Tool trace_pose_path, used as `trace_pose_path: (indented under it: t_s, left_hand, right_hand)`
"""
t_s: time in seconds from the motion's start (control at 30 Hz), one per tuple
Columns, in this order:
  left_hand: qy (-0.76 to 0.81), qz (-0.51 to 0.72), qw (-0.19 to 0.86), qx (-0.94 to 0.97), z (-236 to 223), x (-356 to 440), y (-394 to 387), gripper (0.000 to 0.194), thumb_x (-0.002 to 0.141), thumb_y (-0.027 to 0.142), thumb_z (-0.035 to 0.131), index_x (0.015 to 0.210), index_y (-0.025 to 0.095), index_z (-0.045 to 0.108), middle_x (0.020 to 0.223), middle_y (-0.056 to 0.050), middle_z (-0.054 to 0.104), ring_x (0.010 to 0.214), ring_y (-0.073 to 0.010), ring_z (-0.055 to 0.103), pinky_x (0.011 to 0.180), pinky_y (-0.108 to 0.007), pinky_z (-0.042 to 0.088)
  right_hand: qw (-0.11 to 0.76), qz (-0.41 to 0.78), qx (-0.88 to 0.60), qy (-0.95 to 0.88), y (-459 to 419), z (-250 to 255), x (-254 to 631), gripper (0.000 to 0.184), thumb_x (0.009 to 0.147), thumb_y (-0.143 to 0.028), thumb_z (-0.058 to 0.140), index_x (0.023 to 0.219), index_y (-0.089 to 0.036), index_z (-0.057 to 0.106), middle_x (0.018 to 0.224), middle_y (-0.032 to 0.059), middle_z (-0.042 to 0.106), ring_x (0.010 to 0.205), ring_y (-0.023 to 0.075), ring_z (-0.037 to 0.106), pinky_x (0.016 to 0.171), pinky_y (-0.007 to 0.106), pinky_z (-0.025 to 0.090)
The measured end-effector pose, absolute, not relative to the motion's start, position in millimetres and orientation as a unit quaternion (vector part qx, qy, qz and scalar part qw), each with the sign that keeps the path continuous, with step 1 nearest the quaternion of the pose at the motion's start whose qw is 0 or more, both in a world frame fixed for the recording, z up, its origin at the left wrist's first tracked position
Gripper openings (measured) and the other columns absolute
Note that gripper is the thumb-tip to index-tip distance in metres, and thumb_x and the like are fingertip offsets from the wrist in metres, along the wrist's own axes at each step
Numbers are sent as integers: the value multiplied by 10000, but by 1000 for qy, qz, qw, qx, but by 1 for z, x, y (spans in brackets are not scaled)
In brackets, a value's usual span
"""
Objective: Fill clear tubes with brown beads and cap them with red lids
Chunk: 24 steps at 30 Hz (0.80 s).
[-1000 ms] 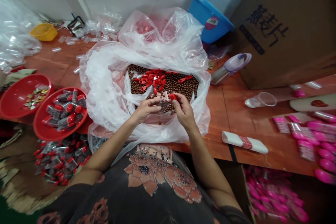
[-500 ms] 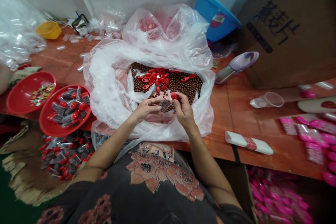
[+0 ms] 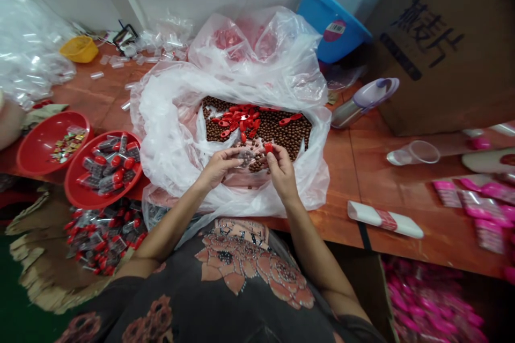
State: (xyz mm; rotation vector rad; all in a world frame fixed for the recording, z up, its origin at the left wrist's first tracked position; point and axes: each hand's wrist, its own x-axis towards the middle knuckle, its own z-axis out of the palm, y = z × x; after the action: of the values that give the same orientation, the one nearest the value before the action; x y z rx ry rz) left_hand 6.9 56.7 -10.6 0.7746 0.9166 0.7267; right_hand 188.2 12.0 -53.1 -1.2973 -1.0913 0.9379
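A white plastic bag (image 3: 169, 118) lies open on the table, holding small brown balls (image 3: 281, 131) with a heap of red caps (image 3: 237, 120) on top. My left hand (image 3: 217, 167) is closed on a small clear tube (image 3: 245, 156) filled with brown balls, just above the bag's near edge. My right hand (image 3: 281, 169) pinches a red cap (image 3: 268, 147) right beside the tube's end. Both hands hover over the balls, almost touching each other.
Two red bowls stand at the left: one (image 3: 80, 193) with capped tubes, one (image 3: 34, 142) with small wrappers. More capped tubes (image 3: 100, 236) lie below. A blue basin (image 3: 330, 27), cardboard box (image 3: 442, 37), lidded jug (image 3: 362, 99), clear cup (image 3: 414, 153), pink packets (image 3: 478, 203) are at right.
The hands stay together over the bag; the tube in my left hand has tilted a little and the red cap sits closer to its end. The view has drifted slightly.
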Motion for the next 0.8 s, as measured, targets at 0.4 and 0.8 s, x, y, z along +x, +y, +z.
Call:
trace_pose_path:
  t_s: [0.4,0.8]
  left_hand:
    - [378,353,764,384,-25,10,51,500,640,172,822,1124,170,696,1167,-97,705,991,-197,674,864,-346,554]
    - [360,307,770,428,-26,15,50,602,646,158,819,1231,225,696,1384,-125,600,1170,-266,630,972,-394,510]
  right_hand:
    - [530,316,-531,-580,15,-31,196,324,942,-365,571,1251,-311,656,1274,31,674,1191,205,613,1083,423,453]
    - [446,276,-516,-678,17,-16,208,305,943,-308,571,1223,-363,677,1224,-3,716,1109,214,671,1009,463,515]
